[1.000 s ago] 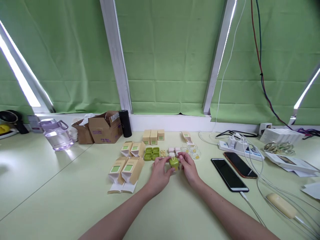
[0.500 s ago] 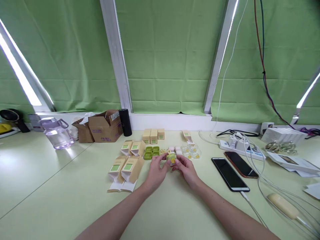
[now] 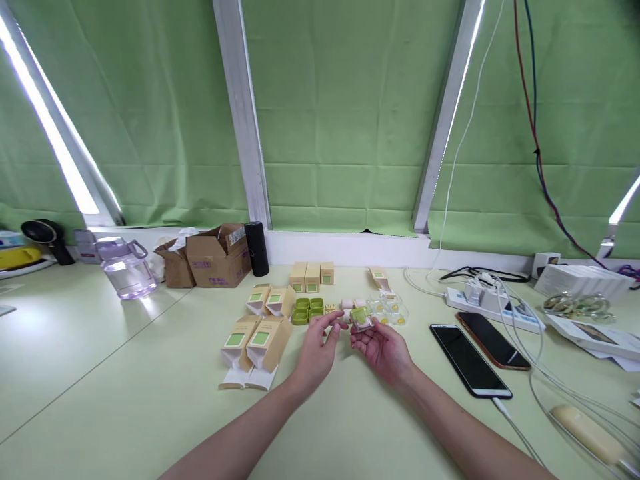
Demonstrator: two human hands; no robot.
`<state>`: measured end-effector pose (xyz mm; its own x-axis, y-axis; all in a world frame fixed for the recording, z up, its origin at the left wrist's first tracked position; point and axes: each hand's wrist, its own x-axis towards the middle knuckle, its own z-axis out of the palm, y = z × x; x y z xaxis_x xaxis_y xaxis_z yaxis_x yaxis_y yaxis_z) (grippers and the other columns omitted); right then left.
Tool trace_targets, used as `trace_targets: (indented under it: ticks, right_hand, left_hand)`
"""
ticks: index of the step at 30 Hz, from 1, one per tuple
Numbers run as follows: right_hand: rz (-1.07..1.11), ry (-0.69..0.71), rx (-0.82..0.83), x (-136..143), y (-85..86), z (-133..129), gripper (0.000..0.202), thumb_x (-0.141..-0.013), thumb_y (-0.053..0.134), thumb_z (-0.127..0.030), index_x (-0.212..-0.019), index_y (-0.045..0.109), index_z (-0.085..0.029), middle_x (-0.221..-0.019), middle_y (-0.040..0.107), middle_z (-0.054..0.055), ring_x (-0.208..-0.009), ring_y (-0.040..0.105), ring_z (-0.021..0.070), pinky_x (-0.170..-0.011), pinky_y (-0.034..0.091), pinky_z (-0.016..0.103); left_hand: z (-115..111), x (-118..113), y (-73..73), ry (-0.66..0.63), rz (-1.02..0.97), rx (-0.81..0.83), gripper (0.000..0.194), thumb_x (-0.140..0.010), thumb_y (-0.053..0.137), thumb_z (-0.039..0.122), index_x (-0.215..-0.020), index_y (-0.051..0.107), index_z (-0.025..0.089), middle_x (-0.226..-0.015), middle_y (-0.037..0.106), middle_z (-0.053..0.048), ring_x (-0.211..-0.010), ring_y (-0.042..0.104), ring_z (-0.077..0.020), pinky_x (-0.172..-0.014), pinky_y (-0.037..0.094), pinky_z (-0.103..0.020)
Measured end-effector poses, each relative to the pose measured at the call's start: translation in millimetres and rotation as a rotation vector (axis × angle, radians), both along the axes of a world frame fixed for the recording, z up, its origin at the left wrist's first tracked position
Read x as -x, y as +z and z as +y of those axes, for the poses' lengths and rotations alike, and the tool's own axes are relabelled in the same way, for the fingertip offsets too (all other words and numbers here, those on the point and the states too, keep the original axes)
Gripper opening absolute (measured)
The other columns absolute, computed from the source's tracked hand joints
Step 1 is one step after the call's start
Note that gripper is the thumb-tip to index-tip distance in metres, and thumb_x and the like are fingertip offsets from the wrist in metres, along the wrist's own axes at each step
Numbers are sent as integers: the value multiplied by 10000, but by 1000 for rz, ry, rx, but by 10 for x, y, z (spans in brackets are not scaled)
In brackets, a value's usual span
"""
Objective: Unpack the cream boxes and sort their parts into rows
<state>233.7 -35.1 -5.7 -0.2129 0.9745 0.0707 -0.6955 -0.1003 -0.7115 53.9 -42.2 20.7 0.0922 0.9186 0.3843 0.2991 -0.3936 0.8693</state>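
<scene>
My right hand [image 3: 386, 355], palm partly turned up, holds a small clear container with a green top [image 3: 360, 316] at its fingertips. Just left of it is my left hand [image 3: 317, 348], fingers stretched and apart, with nothing in it. Behind the hands sit several square green caps [image 3: 301, 315], small gold-coloured pieces [image 3: 330, 309] and pale pink blocks [image 3: 347, 304], partly hidden. Several clear cups with yellow marks [image 3: 393, 310] stand behind my right hand. On the left, open kraft paper boxes [image 3: 269, 340] with green labels lie tilted.
Closed small boxes [image 3: 313, 277] stand at the back, and another open box [image 3: 380, 279] lies right of them. Two phones [image 3: 470, 360], a power strip [image 3: 493, 308] and loose cables are on the right. A cardboard carton [image 3: 215, 257], black cylinder [image 3: 257, 248] and water jug [image 3: 126, 268] stand back left.
My left hand has come off the small container, which now rests in my right hand alone. The right hand has turned palm up, and the view has shifted slightly.
</scene>
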Motion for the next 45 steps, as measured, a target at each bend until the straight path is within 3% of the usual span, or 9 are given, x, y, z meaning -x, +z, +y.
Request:
trace_targets:
  ticks: [11,18,25,31,38,45]
  right_hand:
    - [-3,-32,-5,-5,56,-11,292,-873,765,-438,-929,737,-153,-862,780,112,-765,740,235,-724,606,362]
    - [-54,-92,-44,30,158,-77,335,-801,857,-449,-927,749,-159,-938,800,101,-863,770,227,-870,609,375]
    - [-132,-274,-57,62,199,-112,497,-703,928,-423,-1086,676,-230,-1022,745,44,-910,742,239,-819,642,453]
    - [-306,-426,-151,107,205,-118,621,-650,946,-407,-1149,608,-259,-1033,644,11,-879,697,194,-803,646,412]
    - [-473,-577,-281,153,214,-197,638,-695,898,-317,-1247,578,-305,-1082,590,25,-1030,608,199,-832,606,330]
    - [-714,-649,-514,149,178,-279,594,-836,765,-258,-1371,515,-316,-1278,588,84,-1200,573,259,-1000,548,442]
  left_hand:
    - [24,5,-25,27,19,53,304,-984,516,372,-1176,708,235,-1070,756,-74,-1068,658,-248,-902,469,-387]
    - [50,11,-45,39,4,39,306,-969,523,387,-1152,710,229,-1080,749,-87,-1065,660,-257,-892,467,-386]
    - [38,15,-30,30,-21,37,309,-986,517,404,-1164,694,225,-1090,745,-91,-1018,688,-240,-892,472,-384]
    - [28,11,-13,59,-32,22,332,-971,551,444,-1172,696,223,-1180,725,-107,-1098,667,-254,-899,469,-383]
    - [47,15,-19,66,-73,4,326,-954,590,441,-1171,701,225,-1178,723,-102,-1095,667,-248,-899,482,-380]
    - [30,7,10,6,-118,11,289,-945,592,365,-1172,687,214,-1192,727,-113,-1084,675,-254,-888,492,-380]
